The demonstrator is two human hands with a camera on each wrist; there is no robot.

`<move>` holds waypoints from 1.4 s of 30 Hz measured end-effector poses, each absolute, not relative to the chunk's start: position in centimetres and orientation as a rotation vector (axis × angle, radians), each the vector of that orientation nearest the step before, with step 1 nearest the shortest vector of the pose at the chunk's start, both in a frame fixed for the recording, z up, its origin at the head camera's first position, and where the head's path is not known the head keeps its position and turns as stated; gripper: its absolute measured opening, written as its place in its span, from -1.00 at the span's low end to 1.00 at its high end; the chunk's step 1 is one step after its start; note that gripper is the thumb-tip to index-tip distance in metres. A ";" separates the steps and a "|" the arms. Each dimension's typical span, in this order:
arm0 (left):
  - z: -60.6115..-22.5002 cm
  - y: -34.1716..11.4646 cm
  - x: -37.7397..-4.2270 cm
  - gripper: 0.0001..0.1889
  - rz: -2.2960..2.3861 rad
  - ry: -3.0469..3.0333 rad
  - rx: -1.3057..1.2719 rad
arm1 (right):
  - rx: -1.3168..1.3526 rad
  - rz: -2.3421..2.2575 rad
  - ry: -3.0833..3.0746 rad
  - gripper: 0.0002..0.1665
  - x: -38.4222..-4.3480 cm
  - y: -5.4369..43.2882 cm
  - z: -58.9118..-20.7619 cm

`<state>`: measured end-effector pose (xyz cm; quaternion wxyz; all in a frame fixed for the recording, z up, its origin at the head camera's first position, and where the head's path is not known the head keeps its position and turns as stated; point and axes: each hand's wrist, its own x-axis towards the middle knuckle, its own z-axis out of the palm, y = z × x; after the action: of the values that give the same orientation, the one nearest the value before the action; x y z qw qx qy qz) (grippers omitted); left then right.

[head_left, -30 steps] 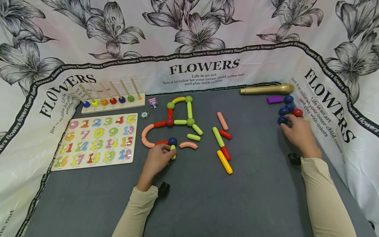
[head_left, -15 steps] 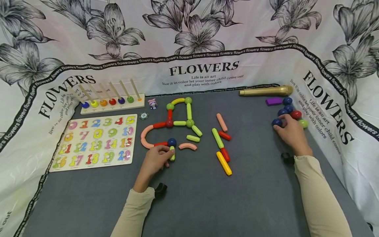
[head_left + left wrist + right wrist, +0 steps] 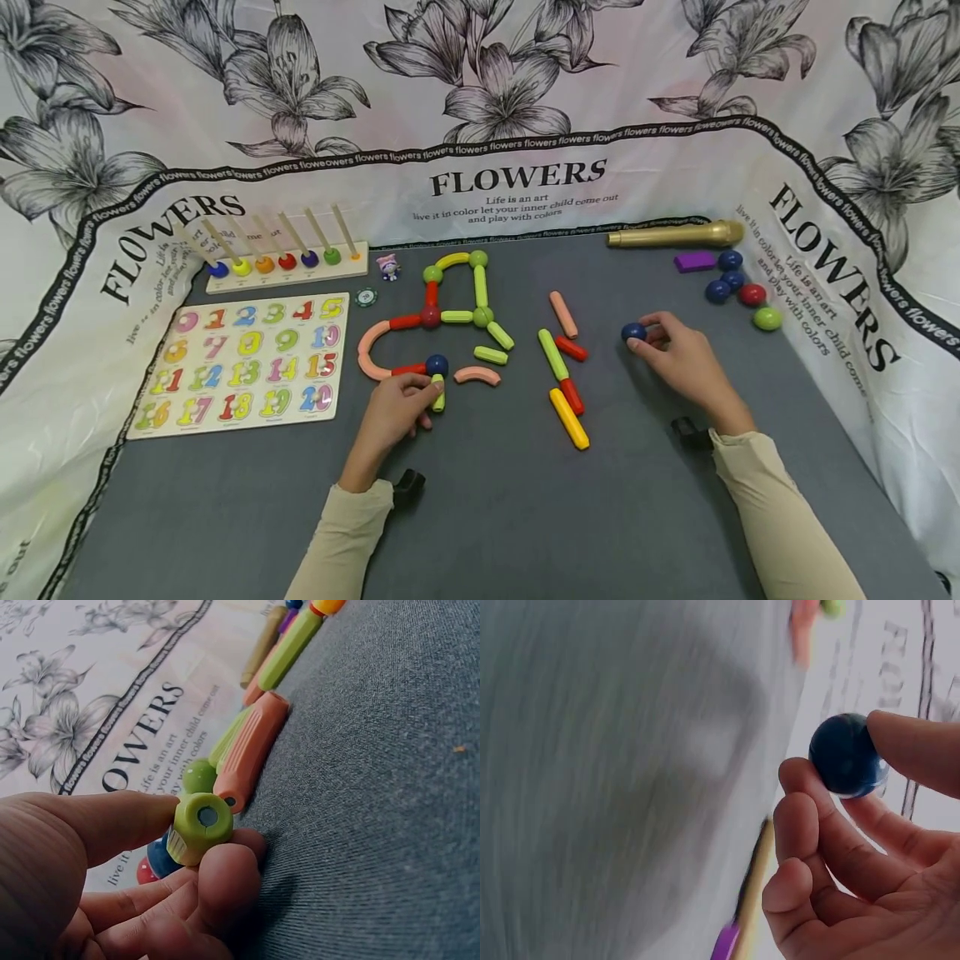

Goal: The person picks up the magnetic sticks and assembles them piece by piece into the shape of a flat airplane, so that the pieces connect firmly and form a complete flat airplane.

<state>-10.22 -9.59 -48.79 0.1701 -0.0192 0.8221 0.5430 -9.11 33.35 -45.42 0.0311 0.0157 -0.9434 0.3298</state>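
Left hand (image 3: 392,410) pinches a short green rod (image 3: 439,400); right hand (image 3: 688,360) holds a blue ball (image 3: 633,332).
In the head view the two hands are well apart over the grey table (image 3: 555,525); the rod sits against a second blue ball (image 3: 437,365) at the end of a stick-and-ball figure (image 3: 431,316), while the held ball is between that figure and the loose balls (image 3: 717,291). The left wrist view shows thumb and fingers clamped on the rod, its grey-centred end bare beside a salmon rod (image 3: 251,746). In the right wrist view, thumb and fingertips grip the ball. The step in hand looks like extending the figure; the next move probably calls for a steady left pinch and lining the ball up with that bare end.
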 end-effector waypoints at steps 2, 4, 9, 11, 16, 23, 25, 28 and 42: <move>-48.8 -9.6 -10.3 -0.59 1.554 2.320 -0.061 | 0.082 1.043 -2.926 -0.52 -8.9 31.7 -45.3; -48.7 -9.6 -10.4 -0.59 1.566 2.301 -0.062 | 0.135 1.082 -2.931 -0.54 -8.7 30.1 -45.2; -48.7 -9.7 -10.7 -0.59 1.599 2.254 -0.050 | 0.335 1.199 -2.909 -0.58 -8.4 26.6 -45.0; -48.7 -9.6 -10.7 -0.59 1.609 2.241 -0.035 | 0.416 1.226 -2.902 -0.60 -8.4 25.3 -45.0; -48.7 -9.6 -10.7 -0.59 1.607 2.225 -0.026 | 0.583 1.259 -2.892 -0.64 -8.1 22.2 -45.3; -48.7 -10.0 -10.8 -0.61 1.595 2.245 -0.049 | 0.827 1.268 -2.898 -0.59 -8.0 17.2 -45.8; -48.7 -10.1 -10.8 -0.61 1.590 2.250 -0.034 | 0.898 1.268 -2.908 -0.56 -8.0 15.8 -46.0; -48.9 -10.2 -10.8 -0.60 1.593 2.250 -0.009 | 0.977 1.280 -2.922 -0.54 -8.0 14.2 -46.3; -49.2 -10.6 -10.7 -0.60 1.618 2.236 0.010 | 1.080 1.249 -2.996 -0.59 -7.8 10.6 -46.9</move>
<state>-10.73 -10.64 -49.20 0.1899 0.0034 0.7954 0.5756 -7.75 10.62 -46.93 -0.1392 0.3127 -0.8672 0.3616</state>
